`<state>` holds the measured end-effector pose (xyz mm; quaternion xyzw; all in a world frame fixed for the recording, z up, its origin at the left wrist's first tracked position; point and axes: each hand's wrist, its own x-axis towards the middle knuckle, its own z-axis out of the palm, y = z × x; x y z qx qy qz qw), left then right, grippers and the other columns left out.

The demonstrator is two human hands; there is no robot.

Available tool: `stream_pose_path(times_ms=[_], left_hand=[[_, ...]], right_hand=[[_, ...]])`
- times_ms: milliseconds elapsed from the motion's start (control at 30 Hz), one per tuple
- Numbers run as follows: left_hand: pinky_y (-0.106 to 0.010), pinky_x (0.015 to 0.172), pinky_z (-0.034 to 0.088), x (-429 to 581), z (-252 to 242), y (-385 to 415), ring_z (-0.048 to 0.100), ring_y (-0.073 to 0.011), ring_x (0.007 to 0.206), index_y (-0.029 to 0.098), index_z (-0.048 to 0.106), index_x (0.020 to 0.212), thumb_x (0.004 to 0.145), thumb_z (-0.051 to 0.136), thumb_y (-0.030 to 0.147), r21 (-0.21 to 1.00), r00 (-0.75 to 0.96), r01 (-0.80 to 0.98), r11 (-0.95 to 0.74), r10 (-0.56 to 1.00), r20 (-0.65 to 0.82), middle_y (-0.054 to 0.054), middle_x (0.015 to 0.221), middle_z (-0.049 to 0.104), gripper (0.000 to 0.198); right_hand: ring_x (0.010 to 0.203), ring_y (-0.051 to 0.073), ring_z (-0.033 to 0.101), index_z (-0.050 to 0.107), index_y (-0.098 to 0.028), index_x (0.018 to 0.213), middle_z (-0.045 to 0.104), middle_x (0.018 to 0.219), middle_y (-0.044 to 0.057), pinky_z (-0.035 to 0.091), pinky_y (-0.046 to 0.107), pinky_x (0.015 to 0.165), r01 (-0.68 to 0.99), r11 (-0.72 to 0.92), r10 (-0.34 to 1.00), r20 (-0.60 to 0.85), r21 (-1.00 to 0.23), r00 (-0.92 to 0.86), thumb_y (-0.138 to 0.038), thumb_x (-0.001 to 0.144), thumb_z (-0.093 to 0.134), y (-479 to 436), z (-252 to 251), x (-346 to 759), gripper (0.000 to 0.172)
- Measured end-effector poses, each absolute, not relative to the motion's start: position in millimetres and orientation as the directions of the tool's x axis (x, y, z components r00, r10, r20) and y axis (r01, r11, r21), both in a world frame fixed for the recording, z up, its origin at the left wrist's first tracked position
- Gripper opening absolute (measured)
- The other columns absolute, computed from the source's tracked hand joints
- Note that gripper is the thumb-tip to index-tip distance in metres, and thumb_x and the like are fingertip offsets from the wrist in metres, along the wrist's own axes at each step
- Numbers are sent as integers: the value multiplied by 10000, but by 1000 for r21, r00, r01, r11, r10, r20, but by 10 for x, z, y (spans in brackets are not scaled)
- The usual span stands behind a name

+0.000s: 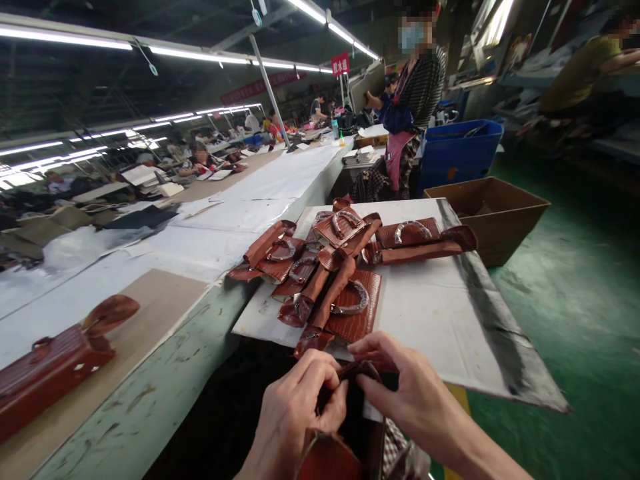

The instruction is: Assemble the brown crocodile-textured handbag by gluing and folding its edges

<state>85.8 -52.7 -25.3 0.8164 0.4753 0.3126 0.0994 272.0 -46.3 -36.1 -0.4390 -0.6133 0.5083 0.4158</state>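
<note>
A reddish-brown leather handbag (327, 460) is at the bottom of the view, close to my body. My left hand (303, 393) pinches the dark upper edge of this bag, thumb and curled fingers together. Across from it, my right hand (413, 377) grips the same edge between its thumb and bent fingers. What lies between the fingertips is partly hidden. Just beyond my hands, several brown crocodile-patterned handbags (367, 303) are piled on a white board (420, 320). Their curved handles are wrapped in clear plastic.
On the left runs a long worktable (200, 237) with another brown bag (55, 373) on it. Behind the board stand a cardboard box (510, 230) and a blue bin (460, 157). A masked person (420, 87) stands beside the bin. Other people work further back.
</note>
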Motion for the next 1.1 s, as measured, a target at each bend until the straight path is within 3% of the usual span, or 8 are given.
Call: stream_pose_path(times_ms=[133,267,467,700,867,1100], left_hand=[[-132,583,437,847,-276,-542,631,-59,635,215,489,743,870,487,140,429,378,726,-538,833,405,24,864,667,148],[-135,587,441,856,-255,-569,634,-62,649,218,522,759,928,467,206,419,426,718,-556,827,368,20,877,670,178],[-150,630,454,903,-246,-619,636,-82,696,220,519,787,938,474,207,462,437,689,-558,829,349,10,891,661,158],[-172,709,474,907,-209,-610,649,-103,769,218,518,811,924,522,182,499,452,659,-564,826,337,2,931,660,118],[-186,763,486,904,-126,-542,659,-117,850,216,519,834,894,552,124,510,507,611,-605,794,334,-12,1009,652,115],[-209,707,470,961,-102,-501,612,-112,758,198,489,778,909,500,102,590,480,583,-558,823,304,1,862,606,163]], right_hand=[[757,152,674,527,-196,961,659,928,28,568,280,678,294,274,961,249,-916,-123,-142,807,518,-504,-422,2748,163],[671,156,649,528,-200,878,628,862,24,537,263,576,566,410,904,401,-715,-149,-130,844,514,-589,-421,2817,79],[713,169,695,602,-195,929,677,919,46,532,253,575,687,506,811,559,-521,-174,-118,916,484,-734,-375,2830,141],[656,148,691,578,-181,814,679,856,53,525,240,557,684,506,793,595,-526,-129,-76,904,440,-769,-378,2796,195],[743,132,721,583,-187,854,703,887,51,538,190,617,656,542,750,654,-525,-95,-73,917,448,-755,-393,2773,188],[835,118,720,560,-210,893,715,966,27,545,164,745,636,485,802,596,-600,-49,-92,922,492,-769,-547,2789,139]])
